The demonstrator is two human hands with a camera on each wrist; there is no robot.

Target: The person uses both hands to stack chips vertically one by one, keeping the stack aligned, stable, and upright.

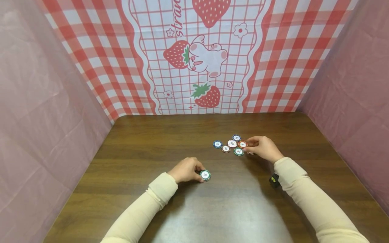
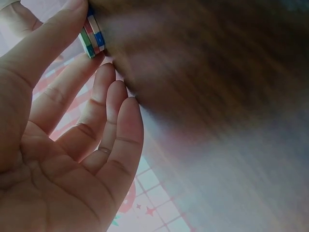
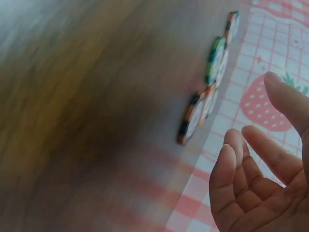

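A short stack of poker chips [image 1: 205, 175] stands on the wooden table, topped by a green one marked 20. My left hand [image 1: 186, 170] pinches that stack between thumb and index finger. Green, reddish and blue edges of the stack [image 2: 92, 36] show in the left wrist view. Farther back lie several loose chips: blue [image 1: 217, 144], white [image 1: 232, 143], red [image 1: 242, 144] and green [image 1: 238, 151] among them. Over their right side hovers my right hand [image 1: 263, 148], thumb and fingers apart with nothing between them. It partly hides one chip [image 1: 250, 153].
The brown wooden table [image 1: 136, 141] reaches back to a red-and-white strawberry cloth [image 1: 209, 94]. Pink curtains hang at the left [image 1: 45, 118] and right [image 1: 349, 84]. A dark device [image 1: 274, 180] is strapped at the right wrist.
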